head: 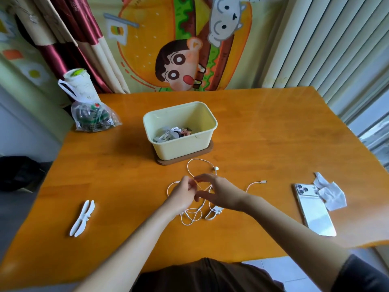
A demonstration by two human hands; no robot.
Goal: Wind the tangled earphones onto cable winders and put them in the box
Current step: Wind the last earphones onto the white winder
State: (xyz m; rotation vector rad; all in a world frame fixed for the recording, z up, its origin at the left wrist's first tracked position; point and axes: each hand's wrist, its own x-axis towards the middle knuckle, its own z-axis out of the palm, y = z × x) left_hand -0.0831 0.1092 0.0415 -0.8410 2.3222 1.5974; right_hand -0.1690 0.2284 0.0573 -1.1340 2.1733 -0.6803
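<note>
Left hand fingers pinch the earphones; right hand fingers arch apart above. Box at twelve o'clock, cable winder at eight

Almost nothing legible. Clear plastic bag at the far left corner of the worktop: a green and red label inside shows a fragment like "NG", rest blurred and creased, brand unclear. Paper cup behind the bag: faint dark print, too small to read. Wall hanging behind the far edge: cartoon artwork only, no readable words. Phone near the right edge: back shows no readable marking.
</note>
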